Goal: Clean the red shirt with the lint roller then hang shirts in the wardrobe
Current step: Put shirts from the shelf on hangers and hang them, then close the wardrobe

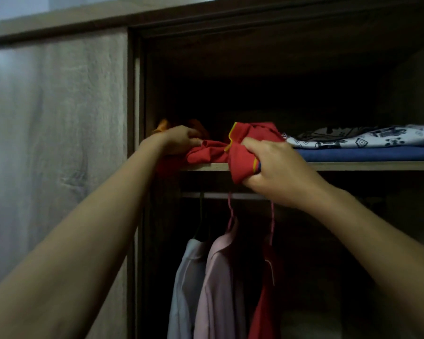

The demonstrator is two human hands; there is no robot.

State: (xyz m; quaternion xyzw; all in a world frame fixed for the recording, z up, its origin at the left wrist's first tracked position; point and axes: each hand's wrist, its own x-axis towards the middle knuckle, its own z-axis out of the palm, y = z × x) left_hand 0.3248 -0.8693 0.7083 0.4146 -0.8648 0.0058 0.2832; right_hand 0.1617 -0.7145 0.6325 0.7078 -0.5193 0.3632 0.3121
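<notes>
A: Where's the red shirt [213, 152]?

B: Centre of the frame, bunched on the shelf [353, 165] edge; your left hand [181, 140] pinches one end, your right hand [277, 170] grips the trimmed end.

A: Risk?

B: Pull carelessly and you'd likely drag the folded stack [367, 146] at right off; it lies just beside.
</notes>
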